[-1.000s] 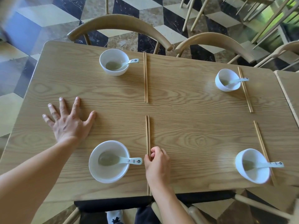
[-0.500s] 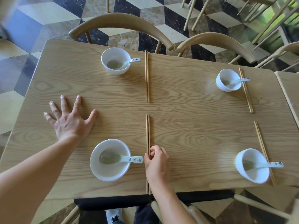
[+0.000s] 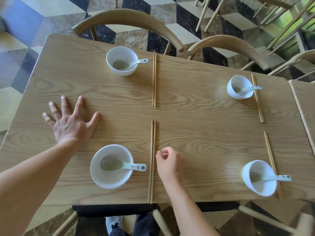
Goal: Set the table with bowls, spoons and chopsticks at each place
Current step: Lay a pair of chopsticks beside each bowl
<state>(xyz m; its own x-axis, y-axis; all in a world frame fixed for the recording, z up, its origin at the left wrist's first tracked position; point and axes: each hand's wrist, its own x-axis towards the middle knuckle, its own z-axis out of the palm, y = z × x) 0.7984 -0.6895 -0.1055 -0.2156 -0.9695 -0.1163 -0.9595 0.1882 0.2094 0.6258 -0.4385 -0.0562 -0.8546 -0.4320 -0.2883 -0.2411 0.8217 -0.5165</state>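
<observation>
1. The left hand point(image 3: 71, 123) is laid flat on the table point(image 3: 204, 116), palm down. Fingers and thumb are spread wide apart and nothing is held.
2. The right hand point(image 3: 170, 164) is seen just right of the near-left chopsticks point(image 3: 152, 160). Its fingers are curled in toward the thumb and nothing is seen inside them. Thumb contact with the sticks cannot be told.
3. The near-left chopsticks are laid side by side as a pair, pointing away from the person. Their near ends are at the table's near edge.
4. The near-left bowl point(image 3: 109, 182) is set left of that pair, between the two forearms. The near-left spoon point(image 3: 127, 166) is lying in it, with the handle over the right rim, close to the sticks but apart from them.
5. The far-left bowl point(image 3: 122, 72) is set near the far edge, with the far-left spoon point(image 3: 137, 62) in it, handle to the right. The far-left chopsticks point(image 3: 154, 79) are laid just right of it, in line with the near pair, with a gap between the two pairs.
6. The far-right bowl point(image 3: 233, 92) is holding the far-right spoon point(image 3: 249, 88). The handle is laid across the far-right chopsticks point(image 3: 258, 103) beside the bowl.
7. The near-right bowl point(image 3: 260, 188) is set at the near right corner. The near-right spoon point(image 3: 272, 178) handle is laid across the slanted near-right chopsticks point(image 3: 269, 150).
8. Two wooden chairs point(image 3: 129, 19) are seen at the far edge, and a second table point(image 3: 305, 103) just beside the right edge.
</observation>
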